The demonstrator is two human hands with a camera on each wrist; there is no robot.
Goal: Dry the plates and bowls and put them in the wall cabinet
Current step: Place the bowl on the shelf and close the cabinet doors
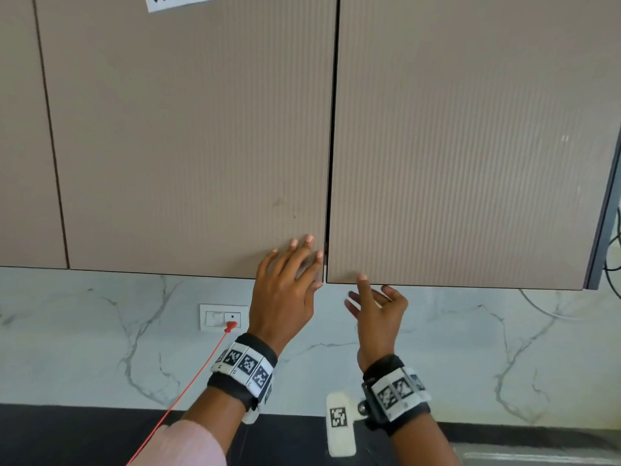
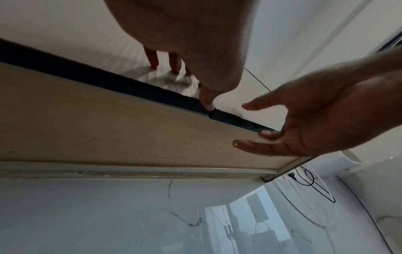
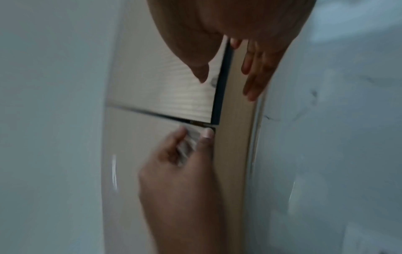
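The wall cabinet has two ribbed beige doors, and no plate or bowl is in view. My left hand (image 1: 295, 260) lies with spread, straight fingers on the left door (image 1: 188, 146), at its lower right corner beside the centre gap. My right hand (image 1: 369, 297) is just under the lower left corner of the right door (image 1: 470, 146). In the left wrist view the right hand's fingertips (image 2: 239, 143) touch the cabinet's underside (image 2: 108, 120) by the door's bottom edge, thumb out in front. Neither hand holds anything. Both doors look closed or nearly so.
Below the cabinet runs a white marble backsplash (image 1: 470, 348) with a switch plate (image 1: 223, 317) and a red plug and cord (image 1: 188, 385). A black countertop (image 1: 84, 435) lies beneath. Cables (image 1: 613, 257) hang past the cabinet's right side. A paper label (image 1: 178, 1) sticks to the left door's top.
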